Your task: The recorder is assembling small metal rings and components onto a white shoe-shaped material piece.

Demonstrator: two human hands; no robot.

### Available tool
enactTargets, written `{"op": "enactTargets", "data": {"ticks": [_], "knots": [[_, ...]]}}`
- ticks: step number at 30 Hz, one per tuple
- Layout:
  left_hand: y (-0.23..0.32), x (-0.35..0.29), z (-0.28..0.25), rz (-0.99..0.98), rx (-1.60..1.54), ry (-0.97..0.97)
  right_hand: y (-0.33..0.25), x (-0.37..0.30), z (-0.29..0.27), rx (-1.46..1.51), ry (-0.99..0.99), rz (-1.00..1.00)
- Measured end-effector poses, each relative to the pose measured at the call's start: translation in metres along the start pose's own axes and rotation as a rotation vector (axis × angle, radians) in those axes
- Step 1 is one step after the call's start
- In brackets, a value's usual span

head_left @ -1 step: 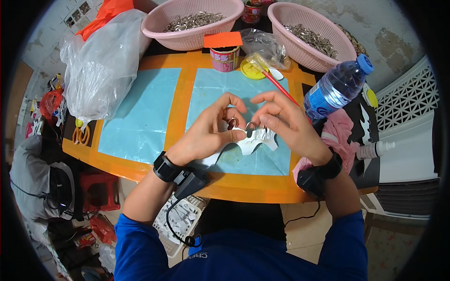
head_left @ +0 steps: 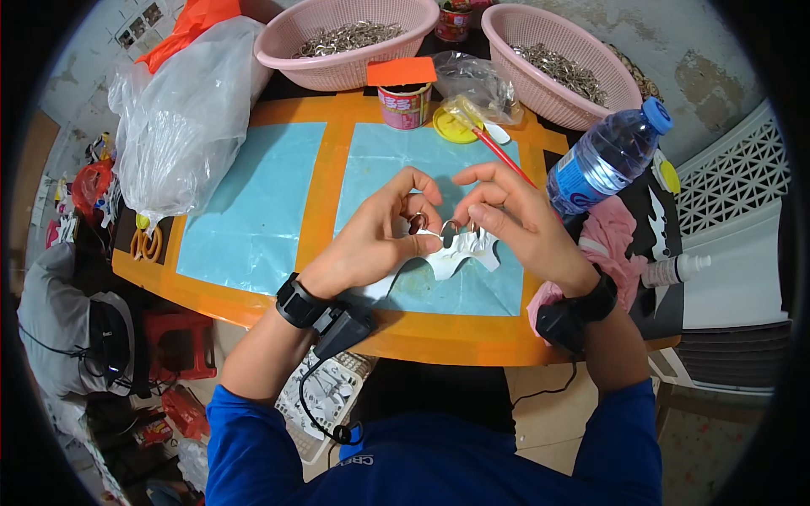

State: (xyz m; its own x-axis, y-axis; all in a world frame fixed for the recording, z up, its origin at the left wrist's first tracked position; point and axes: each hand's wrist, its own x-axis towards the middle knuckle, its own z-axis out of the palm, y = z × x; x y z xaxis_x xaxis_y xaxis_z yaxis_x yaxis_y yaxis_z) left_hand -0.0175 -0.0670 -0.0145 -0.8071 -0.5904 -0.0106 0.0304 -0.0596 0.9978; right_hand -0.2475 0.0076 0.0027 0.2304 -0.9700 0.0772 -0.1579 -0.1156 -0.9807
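A white scalloped sheet (head_left: 447,263) with pointed tabs lies over the light blue work surface in front of me. Curved metal rings (head_left: 450,226) stand up along its upper edge. My left hand (head_left: 380,228) pinches that edge between thumb and fingers, beside another ring (head_left: 418,221). On the other side, my right hand (head_left: 515,215) has its fingers curled and closed at the sheet's right part. Its thumb tip sits by the rings, and what its fingers pinch is too small to make out.
Two pink baskets (head_left: 274,61) (head_left: 498,52) of small metal pieces stand at the back. Nearer are a tub (head_left: 405,110) under an orange card, a yellow lid (head_left: 456,126), a red-handled brush (head_left: 506,158), a water bottle (head_left: 603,160), a pink cloth (head_left: 609,232) and, left, a plastic bag (head_left: 181,126).
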Motion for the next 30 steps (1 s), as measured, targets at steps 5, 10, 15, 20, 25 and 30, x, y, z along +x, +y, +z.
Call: {"op": "enactTargets", "data": {"ticks": [5, 10, 15, 20, 25, 30], "knots": [[0.001, 0.0, 0.001, -0.007, -0.075, -0.033, -0.01, -0.004, -0.001, -0.195, -0.142, 0.031], [0.008, -0.002, 0.005, -0.036, -0.131, -0.068, -0.007, -0.003, 0.001, -0.113, -0.137, 0.077], [0.006, -0.001, 0.005, 0.036, -0.034, -0.055, -0.004, -0.003, 0.005, -0.089, -0.086, -0.003], [0.001, 0.001, -0.002, 0.037, -0.12, -0.062, -0.005, 0.0, -0.009, 0.063, -0.109, 0.123], [0.005, -0.001, -0.004, -0.028, -0.076, -0.038, 0.008, 0.004, -0.012, 0.085, -0.132, 0.065], [0.002, -0.001, -0.006, -0.005, -0.023, -0.04, 0.003, 0.004, -0.012, 0.154, -0.127, 0.108]]}}
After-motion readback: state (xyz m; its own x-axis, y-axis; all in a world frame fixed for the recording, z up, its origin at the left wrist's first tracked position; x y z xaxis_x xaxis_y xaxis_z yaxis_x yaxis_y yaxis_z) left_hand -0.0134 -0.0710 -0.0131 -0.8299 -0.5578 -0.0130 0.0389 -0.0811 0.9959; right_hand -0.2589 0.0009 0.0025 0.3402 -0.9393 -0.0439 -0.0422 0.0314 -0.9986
